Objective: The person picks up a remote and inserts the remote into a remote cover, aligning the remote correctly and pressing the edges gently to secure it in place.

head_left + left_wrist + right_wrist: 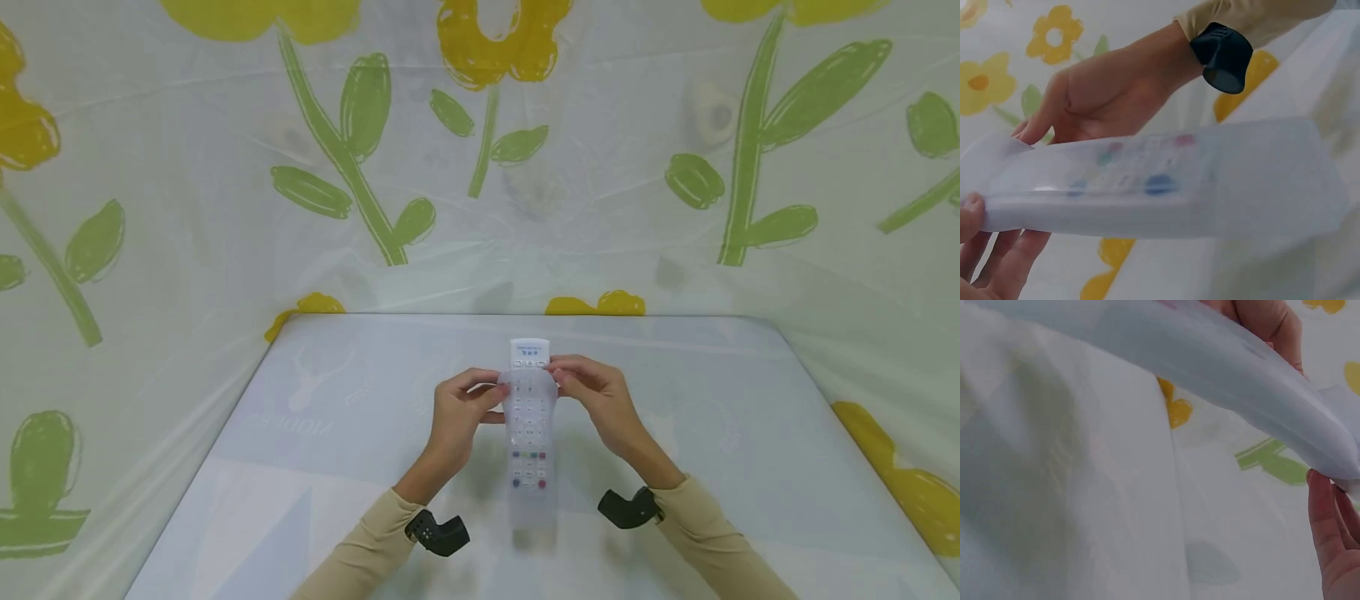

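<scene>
A white remote control (530, 353) is held upright in the head view, its top end standing out of a frosted, see-through sleeve (532, 508). Through the sleeve show rows of keys and several coloured buttons. My left hand (459, 412) pinches the left edge of the sleeve's mouth, thumb in front and fingers behind. On the opposite edge, my right hand (600, 400) pinches the mouth between thumb and forefinger. In the left wrist view the sleeve's loose end (1272, 181) reaches past the remote's lower end, flat and unfilled.
Below the hands lies a pale table (330, 467) with faint printed patterns. A white curtain (600, 200) with yellow flowers and green leaves hangs behind it and along both sides. Each wrist carries a black camera mount (438, 533) over a beige cuff.
</scene>
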The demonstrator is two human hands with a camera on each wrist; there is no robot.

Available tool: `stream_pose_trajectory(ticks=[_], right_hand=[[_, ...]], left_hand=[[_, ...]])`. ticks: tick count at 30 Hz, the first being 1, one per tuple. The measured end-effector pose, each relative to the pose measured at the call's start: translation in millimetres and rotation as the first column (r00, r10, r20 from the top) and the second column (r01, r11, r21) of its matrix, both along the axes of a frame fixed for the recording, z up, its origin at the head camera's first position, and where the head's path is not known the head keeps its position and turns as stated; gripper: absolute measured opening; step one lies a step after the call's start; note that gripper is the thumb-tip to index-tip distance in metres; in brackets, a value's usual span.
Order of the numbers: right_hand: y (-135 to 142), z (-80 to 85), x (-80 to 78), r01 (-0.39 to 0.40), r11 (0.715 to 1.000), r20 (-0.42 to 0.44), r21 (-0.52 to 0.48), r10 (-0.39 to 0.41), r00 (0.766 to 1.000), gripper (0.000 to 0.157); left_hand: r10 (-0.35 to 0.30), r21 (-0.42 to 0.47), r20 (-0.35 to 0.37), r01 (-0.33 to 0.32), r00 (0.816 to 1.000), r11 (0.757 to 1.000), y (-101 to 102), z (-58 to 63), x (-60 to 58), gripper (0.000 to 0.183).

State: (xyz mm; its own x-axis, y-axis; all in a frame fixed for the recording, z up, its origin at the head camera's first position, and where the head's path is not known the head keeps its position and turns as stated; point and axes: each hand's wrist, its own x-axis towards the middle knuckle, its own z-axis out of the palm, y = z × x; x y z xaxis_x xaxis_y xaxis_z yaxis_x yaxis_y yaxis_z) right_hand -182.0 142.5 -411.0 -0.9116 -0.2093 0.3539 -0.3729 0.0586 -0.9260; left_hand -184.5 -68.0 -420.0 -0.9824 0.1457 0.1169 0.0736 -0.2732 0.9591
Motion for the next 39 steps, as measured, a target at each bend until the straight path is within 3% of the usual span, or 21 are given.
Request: stream_pose_trajectory(ticks=[11,19,27,30,34,39], right_hand=[[-4.7,-3.8,-0.3,0.030,0.999,0.093,-0.038,-0.026,0.995,0.026],[-3.6,-3.4,0.5,-0.006,0.999,0.125,-0.048,0.012,0.992,0.025],[-0.9,1.1,-0.8,-0.037,0.999,0.123,0.017,0.034,0.992,0.028],[0.8,2.2,0.2,-0.061,0.997,0.088,0.052,0.056,0.995,0.029],[1.8,1.3,2.8,-0.061,0.994,-0.055,0.088,0.066,0.996,0.029],[1.1,-0.1,4.5,-0.021,0.994,-0.221,0.108,0.044,0.974,0.030]], left_hand=[[0.072,-0.062,-0.017,-0.073,0.997,0.995,2.5,3.0,0.2,0.012],[0.099,-0.071,-0.011,-0.099,0.995,0.993,4.5,6.3,1.3,0.011],[0.054,-0.063,-0.027,-0.056,0.998,0.996,2.9,9.8,-0.9,0.014],[0.000,-0.066,-0.035,-0.003,0.999,0.998,1.3,10.6,-2.5,0.018],[-0.080,-0.092,-0.046,0.075,0.996,0.993,-1.4,11.4,-3.5,0.025],[-0.148,-0.099,-0.057,0.142,0.987,0.985,-4.0,12.2,-4.5,0.034]])
